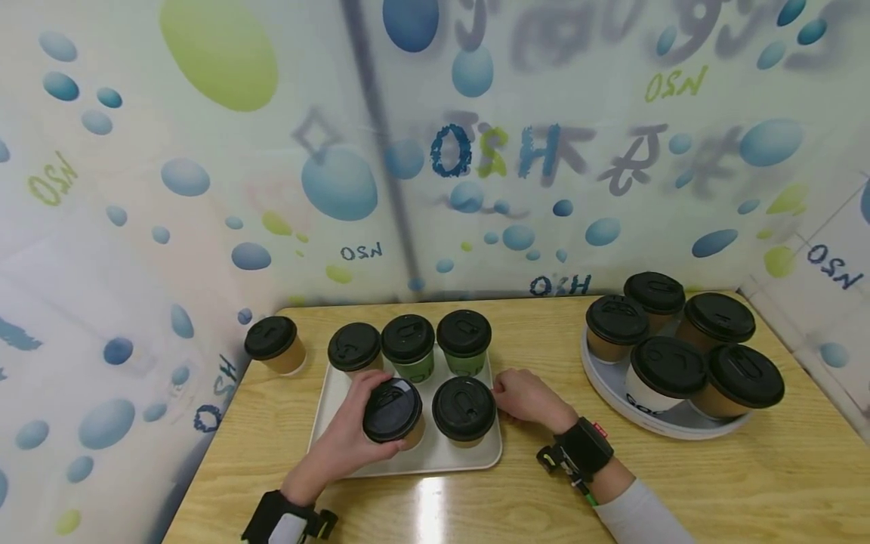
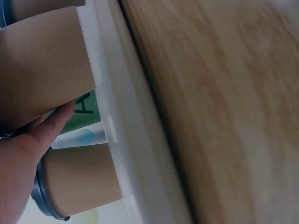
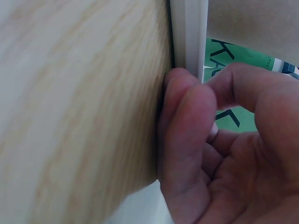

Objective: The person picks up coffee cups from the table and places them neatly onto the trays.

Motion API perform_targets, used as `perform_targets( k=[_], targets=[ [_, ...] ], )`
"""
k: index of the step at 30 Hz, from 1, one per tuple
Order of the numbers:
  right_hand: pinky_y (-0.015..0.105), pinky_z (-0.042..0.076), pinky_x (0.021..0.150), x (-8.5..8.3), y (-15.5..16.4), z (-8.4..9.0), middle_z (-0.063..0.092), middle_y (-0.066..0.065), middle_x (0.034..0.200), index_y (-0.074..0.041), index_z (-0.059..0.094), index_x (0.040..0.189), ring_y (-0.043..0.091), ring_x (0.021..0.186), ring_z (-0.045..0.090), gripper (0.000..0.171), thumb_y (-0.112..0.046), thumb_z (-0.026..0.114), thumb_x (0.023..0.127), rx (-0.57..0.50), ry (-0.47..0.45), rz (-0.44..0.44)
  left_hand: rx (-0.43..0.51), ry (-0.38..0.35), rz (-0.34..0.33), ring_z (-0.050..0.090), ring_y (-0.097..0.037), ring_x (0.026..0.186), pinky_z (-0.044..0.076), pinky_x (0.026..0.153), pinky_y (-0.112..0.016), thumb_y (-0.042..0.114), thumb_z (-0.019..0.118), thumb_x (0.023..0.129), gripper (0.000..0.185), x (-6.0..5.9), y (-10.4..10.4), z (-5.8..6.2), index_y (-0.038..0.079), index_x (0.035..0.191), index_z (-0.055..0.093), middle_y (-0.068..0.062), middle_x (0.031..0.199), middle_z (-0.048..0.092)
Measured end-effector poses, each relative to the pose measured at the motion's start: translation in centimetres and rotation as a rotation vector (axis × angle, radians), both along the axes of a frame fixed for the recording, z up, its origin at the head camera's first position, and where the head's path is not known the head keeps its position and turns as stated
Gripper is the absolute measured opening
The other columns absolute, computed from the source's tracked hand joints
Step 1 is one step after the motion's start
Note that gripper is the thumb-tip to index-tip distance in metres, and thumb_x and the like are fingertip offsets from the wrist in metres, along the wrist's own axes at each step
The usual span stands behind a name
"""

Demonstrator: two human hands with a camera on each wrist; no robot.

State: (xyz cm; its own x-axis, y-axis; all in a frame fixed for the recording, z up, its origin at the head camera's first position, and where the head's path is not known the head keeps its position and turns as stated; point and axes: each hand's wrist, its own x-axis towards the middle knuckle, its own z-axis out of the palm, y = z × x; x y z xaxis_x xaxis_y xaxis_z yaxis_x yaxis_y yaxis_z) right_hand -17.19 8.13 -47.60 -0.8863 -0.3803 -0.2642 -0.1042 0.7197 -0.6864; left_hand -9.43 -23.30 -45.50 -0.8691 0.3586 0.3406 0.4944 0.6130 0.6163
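Note:
A white rectangular tray [image 1: 435,457] on the wooden table carries several paper cups with black lids. My left hand [image 1: 353,431] grips the front-left brown cup [image 1: 393,412] from its left side, fingers curled round the wall. In the left wrist view that brown cup [image 2: 42,60] fills the upper left, with a fingertip [image 2: 58,119] against it and the tray rim [image 2: 117,121] beside it. My right hand [image 1: 514,394] sits at the tray's right edge. The right wrist view shows its curled fingers [image 3: 182,88] and thumb pinching the tray rim [image 3: 189,32], with a green cup [image 3: 233,58] behind.
A lone brown cup [image 1: 273,344] stands left of the tray. A round tray [image 1: 612,385] at the right holds several lidded cups. Two green cups [image 1: 465,344] and a brown one stand in the white tray's back row. Patterned walls close in on three sides.

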Motion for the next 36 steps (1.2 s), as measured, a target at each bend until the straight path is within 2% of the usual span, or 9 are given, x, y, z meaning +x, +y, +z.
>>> perform_targets(
  k=[11, 21, 25, 29, 30, 32, 33, 36],
  targets=[
    [0.023, 0.038, 0.047, 0.0, -0.1, 0.0, 0.060, 0.001, 0.059, -0.010, 0.059, 0.070, 0.013, 0.049, 0.055, 0.032, -0.016, 0.064, 0.101, 0.012, -0.005, 0.001, 0.018, -0.011, -0.023, 0.054, -0.021, 0.126, 0.049, 0.104, -0.042, 0.025, 0.096, 0.067, 0.101, -0.4, 0.2, -0.6, 0.004, 0.150, 0.043, -0.007, 0.145, 0.047],
    [0.023, 0.040, 0.047, 0.1, -0.1, 0.1, 0.060, 0.001, 0.059, -0.010, 0.059, 0.070, 0.013, 0.050, 0.056, 0.031, -0.014, 0.063, 0.101, 0.008, 0.012, 0.006, 0.038, -0.029, -0.033, 0.053, -0.021, 0.127, 0.048, 0.105, -0.043, 0.024, 0.097, 0.066, 0.102, -0.3, 0.6, -0.7, 0.003, 0.150, 0.043, -0.007, 0.145, 0.046],
    [0.023, 0.040, 0.047, 0.1, -0.1, 0.1, 0.060, 0.001, 0.060, -0.010, 0.059, 0.070, 0.013, 0.050, 0.056, 0.031, -0.015, 0.063, 0.101, 0.007, 0.010, 0.005, 0.038, -0.030, -0.040, 0.051, -0.024, 0.131, 0.043, 0.110, -0.037, 0.025, 0.100, 0.065, 0.112, -0.1, 0.5, -0.8, 0.002, 0.155, 0.037, -0.010, 0.149, 0.043],
    [0.023, 0.040, 0.047, 0.1, -0.1, 0.2, 0.060, 0.001, 0.061, -0.010, 0.059, 0.071, 0.014, 0.051, 0.056, 0.031, -0.015, 0.063, 0.101, 0.011, -0.002, 0.000, 0.067, -0.017, -0.046, 0.042, -0.027, 0.141, 0.035, 0.115, -0.026, 0.022, 0.103, 0.058, 0.129, 0.3, 0.1, -0.7, 0.001, 0.160, 0.028, -0.017, 0.156, 0.038],
    [0.023, 0.041, 0.047, 0.0, -0.1, 0.2, 0.061, 0.001, 0.061, -0.010, 0.059, 0.072, 0.014, 0.051, 0.056, 0.030, -0.015, 0.063, 0.101, 0.012, -0.005, -0.001, 0.081, -0.001, -0.047, 0.041, -0.026, 0.143, 0.037, 0.115, -0.029, 0.021, 0.104, 0.056, 0.131, 0.4, -0.1, -0.6, 0.000, 0.160, 0.028, -0.019, 0.157, 0.038],
    [0.023, 0.041, 0.048, 0.0, -0.2, 0.2, 0.061, 0.002, 0.061, -0.009, 0.059, 0.072, 0.014, 0.051, 0.056, 0.030, -0.015, 0.063, 0.101, 0.012, -0.010, -0.002, 0.130, 0.040, -0.050, 0.039, -0.021, 0.144, 0.041, 0.113, -0.031, 0.030, 0.103, 0.060, 0.127, 0.7, -0.6, -0.5, 0.000, 0.160, 0.030, -0.021, 0.157, 0.039],
    [0.023, 0.041, 0.048, 0.0, -0.2, 0.1, 0.061, 0.002, 0.061, -0.009, 0.059, 0.072, 0.014, 0.051, 0.056, 0.030, -0.015, 0.063, 0.101, 0.011, -0.011, -0.002, 0.174, 0.066, -0.050, 0.040, -0.019, 0.144, 0.043, 0.111, -0.032, 0.028, 0.102, 0.061, 0.123, 0.8, -1.0, -0.4, 0.000, 0.159, 0.033, -0.022, 0.155, 0.041],
    [0.023, 0.041, 0.048, 0.0, -0.1, 0.0, 0.061, 0.002, 0.061, -0.009, 0.059, 0.072, 0.014, 0.051, 0.056, 0.030, -0.015, 0.063, 0.101, 0.011, -0.010, -0.001, 0.328, 0.202, -0.031, 0.047, -0.016, 0.139, 0.048, 0.107, -0.032, 0.023, 0.097, 0.071, 0.102, 1.0, -2.1, -0.2, -0.007, 0.151, 0.043, -0.026, 0.147, 0.050]
  ],
)
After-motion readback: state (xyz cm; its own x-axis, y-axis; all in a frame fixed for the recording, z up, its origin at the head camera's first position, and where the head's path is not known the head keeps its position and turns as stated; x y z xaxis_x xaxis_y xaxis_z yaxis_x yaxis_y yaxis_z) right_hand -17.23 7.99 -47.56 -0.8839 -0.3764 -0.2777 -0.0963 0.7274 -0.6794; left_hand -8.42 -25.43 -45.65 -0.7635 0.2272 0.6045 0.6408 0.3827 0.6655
